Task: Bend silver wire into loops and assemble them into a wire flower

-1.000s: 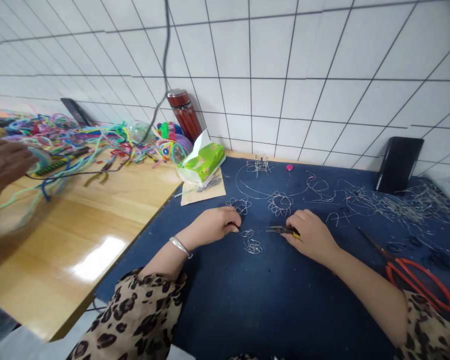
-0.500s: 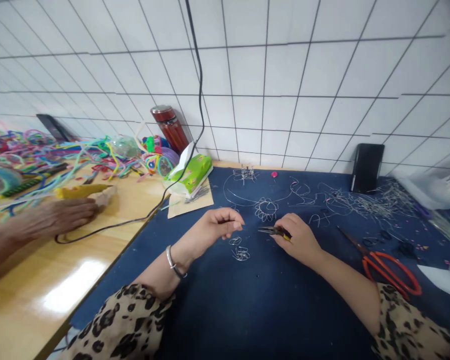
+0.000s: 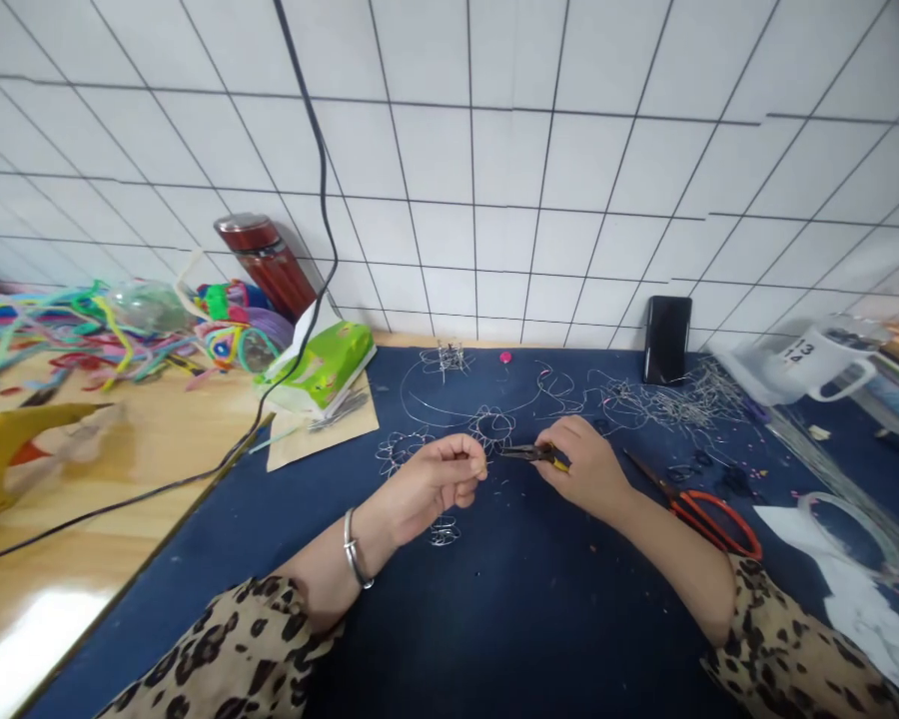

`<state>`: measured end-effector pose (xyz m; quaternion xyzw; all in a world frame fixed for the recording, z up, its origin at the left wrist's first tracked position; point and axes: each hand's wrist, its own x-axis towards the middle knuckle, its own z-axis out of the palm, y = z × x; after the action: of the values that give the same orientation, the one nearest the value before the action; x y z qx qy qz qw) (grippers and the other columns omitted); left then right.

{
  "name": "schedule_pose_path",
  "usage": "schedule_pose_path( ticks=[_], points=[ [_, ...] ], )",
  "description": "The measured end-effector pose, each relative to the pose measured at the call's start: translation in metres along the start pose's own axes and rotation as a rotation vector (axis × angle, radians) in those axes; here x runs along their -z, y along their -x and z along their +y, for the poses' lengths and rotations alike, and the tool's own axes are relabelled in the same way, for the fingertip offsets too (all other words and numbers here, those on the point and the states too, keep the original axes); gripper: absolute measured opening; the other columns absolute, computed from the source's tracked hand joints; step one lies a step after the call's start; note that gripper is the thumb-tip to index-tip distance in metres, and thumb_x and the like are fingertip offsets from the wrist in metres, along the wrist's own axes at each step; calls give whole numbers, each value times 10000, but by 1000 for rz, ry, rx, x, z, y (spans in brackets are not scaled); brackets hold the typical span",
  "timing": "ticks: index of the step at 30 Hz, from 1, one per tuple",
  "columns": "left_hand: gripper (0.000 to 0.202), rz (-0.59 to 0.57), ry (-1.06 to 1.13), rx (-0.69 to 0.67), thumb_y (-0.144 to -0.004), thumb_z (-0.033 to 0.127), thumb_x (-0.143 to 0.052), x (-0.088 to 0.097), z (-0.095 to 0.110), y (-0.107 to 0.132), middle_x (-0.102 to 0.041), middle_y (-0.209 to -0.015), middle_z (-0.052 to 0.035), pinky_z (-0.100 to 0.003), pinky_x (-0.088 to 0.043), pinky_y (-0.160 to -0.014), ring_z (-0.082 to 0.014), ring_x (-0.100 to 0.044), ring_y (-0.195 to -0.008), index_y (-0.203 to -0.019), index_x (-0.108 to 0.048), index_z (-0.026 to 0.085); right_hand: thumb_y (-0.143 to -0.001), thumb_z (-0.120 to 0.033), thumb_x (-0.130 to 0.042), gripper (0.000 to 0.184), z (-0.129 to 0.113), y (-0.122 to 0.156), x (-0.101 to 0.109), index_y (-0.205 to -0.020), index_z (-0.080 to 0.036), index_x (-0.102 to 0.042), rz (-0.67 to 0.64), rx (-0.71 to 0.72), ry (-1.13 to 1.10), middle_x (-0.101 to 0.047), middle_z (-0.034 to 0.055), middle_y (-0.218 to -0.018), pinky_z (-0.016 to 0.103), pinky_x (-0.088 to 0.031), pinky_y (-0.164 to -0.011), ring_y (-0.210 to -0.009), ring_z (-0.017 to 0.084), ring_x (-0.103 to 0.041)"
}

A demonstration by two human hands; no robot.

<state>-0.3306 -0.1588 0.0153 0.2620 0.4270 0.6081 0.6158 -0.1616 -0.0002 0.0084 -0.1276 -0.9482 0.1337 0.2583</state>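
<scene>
My left hand (image 3: pixel 436 486) is closed in a pinch above the dark blue mat (image 3: pixel 524 619). Whatever lies between its fingertips is too fine to make out. In my right hand (image 3: pixel 588 466) are needle-nose pliers (image 3: pixel 525 453) with a yellow-and-black handle, their tips pointing left toward the pinched fingers. Just beyond the plier tips lies a flower-shaped wire ring (image 3: pixel 492 413). Another looped wire ring (image 3: pixel 394 454) is partly hidden behind my left hand. Below that hand sit small bent wire pieces (image 3: pixel 444 532).
Orange-handled scissors (image 3: pixel 721 519) lie right of my right arm, near a wire tangle (image 3: pixel 678 404). A phone (image 3: pixel 667 340) leans on the tiled wall. At left are a tissue pack (image 3: pixel 330 361), red flask (image 3: pixel 270 265), black cord (image 3: pixel 217 469) and yellow glue gun (image 3: pixel 15 439).
The view has swung right, bringing a white mug in at the right. The other person's hand at left is out of view. My hands are slightly closer together, the pliers still held.
</scene>
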Motion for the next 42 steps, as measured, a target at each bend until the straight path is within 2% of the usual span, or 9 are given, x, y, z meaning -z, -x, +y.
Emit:
schedule_pose_path(
  ticks=[6, 15, 22, 30, 35, 42],
  points=[
    [65, -61, 71, 18, -784, 178, -601, -3, -4, 4, -516, -711, 1, -203, -330, -507, -44, -413, -512, -792, -549, 140, -781, -221, -523, 64, -6, 4, 9, -835, -202, -552, -86, 44, 30, -555, 52, -819, 329, -389, -769, -810, 189, -479],
    [119, -88, 42, 87, -739, 137, -609, -13, -5, 0, -509, -674, 7, -216, -372, -509, -58, -423, -512, -848, -561, 148, -803, -226, -491, 93, -9, 17, 13, -838, -184, -566, -162, 88, 56, -551, 56, -825, 337, -377, -772, -805, 186, -471],
    [93, -156, 62, 77, -779, 97, -543, -31, 4, -8, -460, -667, 14, -219, -374, -521, -58, -403, -520, -865, -551, 134, -792, -235, -516, 87, -11, 25, 26, -813, -169, -568, -97, 70, 66, -551, 51, -793, 335, -384, -765, -784, 177, -480],
    [116, -219, 93, 124, -804, 82, -485, -53, -3, -15, -393, -604, 28, -225, -340, -509, -74, -364, -526, -891, -525, 149, -783, -235, -528, 84, -7, 52, 45, -818, -173, -573, -24, -54, 82, -551, 51, -783, 333, -391, -744, -784, 181, -487],
    [122, -235, 91, 170, -799, 71, -470, -60, -6, -19, -377, -596, 34, -226, -325, -503, -68, -330, -506, -879, -518, 151, -751, -219, -555, 93, -2, 61, 45, -830, -172, -572, -31, -41, 52, -557, 48, -796, 345, -395, -775, -787, 177, -491],
    [130, -246, 79, 224, -791, 67, -447, -57, -15, -21, -371, -570, 37, -222, -289, -492, -66, -303, -492, -866, -513, 150, -762, -231, -553, 119, 8, 66, 38, -855, -162, -584, -8, -19, 65, -562, 54, -802, 358, -399, -778, -781, 177, -495]
  ],
)
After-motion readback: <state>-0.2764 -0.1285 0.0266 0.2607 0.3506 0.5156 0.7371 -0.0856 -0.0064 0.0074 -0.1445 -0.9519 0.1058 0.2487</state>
